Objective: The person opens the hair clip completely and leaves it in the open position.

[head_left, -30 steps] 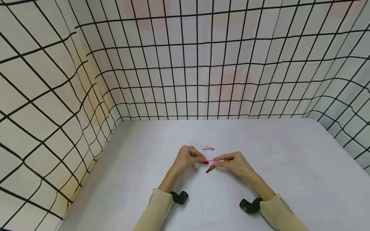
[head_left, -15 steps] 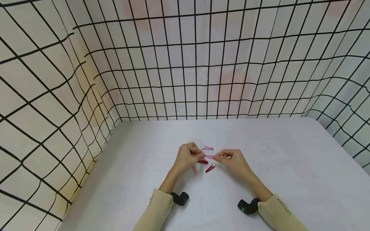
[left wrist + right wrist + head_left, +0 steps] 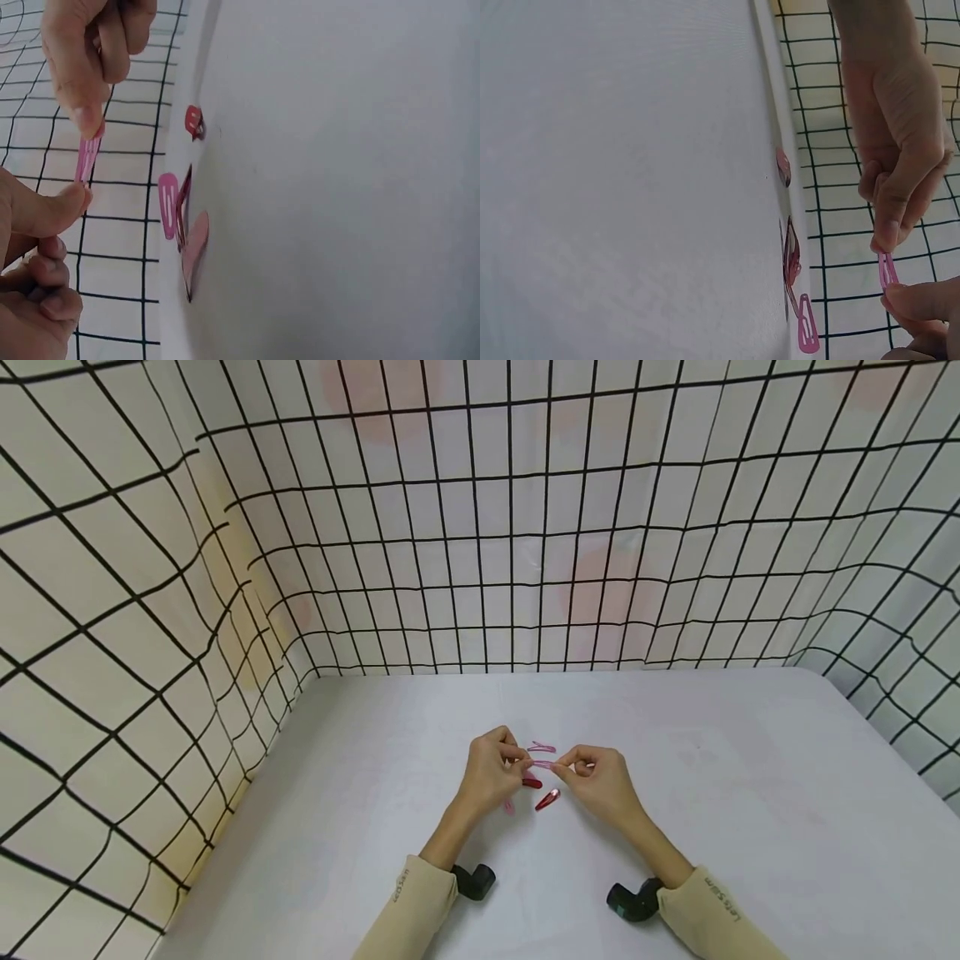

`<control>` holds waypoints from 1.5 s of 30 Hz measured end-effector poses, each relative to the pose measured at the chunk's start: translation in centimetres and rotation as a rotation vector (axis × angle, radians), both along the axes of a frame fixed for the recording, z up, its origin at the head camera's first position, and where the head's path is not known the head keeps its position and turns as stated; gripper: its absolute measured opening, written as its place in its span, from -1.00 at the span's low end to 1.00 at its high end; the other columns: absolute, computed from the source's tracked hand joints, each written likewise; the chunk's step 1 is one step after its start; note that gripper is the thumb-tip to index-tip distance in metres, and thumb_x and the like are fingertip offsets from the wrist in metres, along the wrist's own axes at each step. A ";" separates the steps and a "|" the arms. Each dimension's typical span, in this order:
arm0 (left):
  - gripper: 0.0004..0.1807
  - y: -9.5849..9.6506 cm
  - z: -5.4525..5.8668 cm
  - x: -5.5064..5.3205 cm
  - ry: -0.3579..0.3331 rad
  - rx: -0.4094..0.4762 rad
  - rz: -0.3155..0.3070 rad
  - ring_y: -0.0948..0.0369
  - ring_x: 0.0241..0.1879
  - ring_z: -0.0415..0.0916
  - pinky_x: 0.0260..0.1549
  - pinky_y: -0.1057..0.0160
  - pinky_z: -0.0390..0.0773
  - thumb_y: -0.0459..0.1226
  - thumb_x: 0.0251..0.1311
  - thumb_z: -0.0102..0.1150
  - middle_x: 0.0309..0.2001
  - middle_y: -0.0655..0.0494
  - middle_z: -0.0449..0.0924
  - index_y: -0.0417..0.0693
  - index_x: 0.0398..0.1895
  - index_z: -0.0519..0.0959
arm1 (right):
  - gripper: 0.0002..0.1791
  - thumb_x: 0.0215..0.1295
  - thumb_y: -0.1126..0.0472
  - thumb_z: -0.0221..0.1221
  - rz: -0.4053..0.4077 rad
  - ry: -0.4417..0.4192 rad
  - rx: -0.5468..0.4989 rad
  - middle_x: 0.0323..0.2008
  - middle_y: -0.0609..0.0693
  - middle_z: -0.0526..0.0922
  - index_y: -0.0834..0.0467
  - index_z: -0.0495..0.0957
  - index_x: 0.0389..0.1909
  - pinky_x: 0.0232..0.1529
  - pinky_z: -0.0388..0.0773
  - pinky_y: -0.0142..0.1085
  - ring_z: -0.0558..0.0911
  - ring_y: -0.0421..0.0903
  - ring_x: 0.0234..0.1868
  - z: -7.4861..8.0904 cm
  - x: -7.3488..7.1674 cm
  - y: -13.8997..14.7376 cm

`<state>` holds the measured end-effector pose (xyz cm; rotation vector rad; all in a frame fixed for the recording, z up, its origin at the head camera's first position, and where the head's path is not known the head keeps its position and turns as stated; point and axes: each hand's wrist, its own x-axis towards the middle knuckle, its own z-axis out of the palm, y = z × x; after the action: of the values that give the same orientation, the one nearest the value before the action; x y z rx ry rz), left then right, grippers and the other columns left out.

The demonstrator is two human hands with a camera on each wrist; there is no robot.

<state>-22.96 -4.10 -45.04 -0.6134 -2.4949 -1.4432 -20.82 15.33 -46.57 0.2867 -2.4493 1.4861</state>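
Observation:
A pink snap hair clip spans the gap between my two hands above the table. My left hand pinches one end between thumb and finger. At the opposite end, my right hand pinches it the same way. The left wrist view shows the slotted middle of this held clip between the fingertips; its ends are covered. Below the hands lie a red hair clip, partly behind the left fingers, and another red clip. A pale pink clip lies by the left wrist.
Beyond the hands, another pink hair clip lies with its arms spread on the white table. Black wire grid in front of white sheeting borders the back and sides. Each wrist carries a black camera mount.
Both hands have lifted slightly away from the red clips, still pinching the pink hair clip. The right hand has shifted a little left, its fingers more curled. The clips on the table stay put.

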 end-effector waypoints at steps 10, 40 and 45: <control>-0.96 -0.1 -0.1 -0.1 0.006 -0.058 0.007 0.35 -0.46 0.32 -0.55 0.47 0.30 -0.50 0.10 0.47 -0.46 0.04 0.51 -0.31 -0.36 0.82 | -0.88 0.17 0.31 0.48 -0.009 -0.020 -0.023 -0.69 -0.18 0.13 0.20 0.75 -0.50 -0.51 0.08 -0.42 0.10 -0.38 -0.63 -0.2 0.0 0.0; -0.93 -0.7 -0.1 -2.9 -0.253 -0.040 -0.014 0.32 -0.39 0.42 -0.52 0.46 0.36 -0.40 0.08 0.53 -0.39 -0.05 0.70 -0.22 -0.36 0.84 | -0.76 0.17 0.11 0.51 -0.090 -0.265 -0.083 -0.64 -0.14 0.36 0.20 0.84 -0.26 -0.51 0.15 -0.39 0.33 -0.18 -0.47 -0.8 -2.1 0.8; -0.92 -1.0 -0.4 -3.7 -0.315 -0.020 -0.044 0.30 -0.39 0.40 -0.50 0.43 0.33 -0.37 0.10 0.53 -0.35 -0.08 0.73 -0.21 -0.34 0.84 | -0.77 0.18 0.15 0.51 -0.081 -0.296 -0.079 -0.68 -0.17 0.28 0.23 0.83 -0.26 -0.53 0.11 -0.39 0.28 -0.19 -0.49 -0.9 -2.7 0.8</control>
<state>-26.62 -5.15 -45.48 -0.4789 -2.7486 -1.6455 -23.53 16.15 -47.43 -0.0532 -2.5779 1.6893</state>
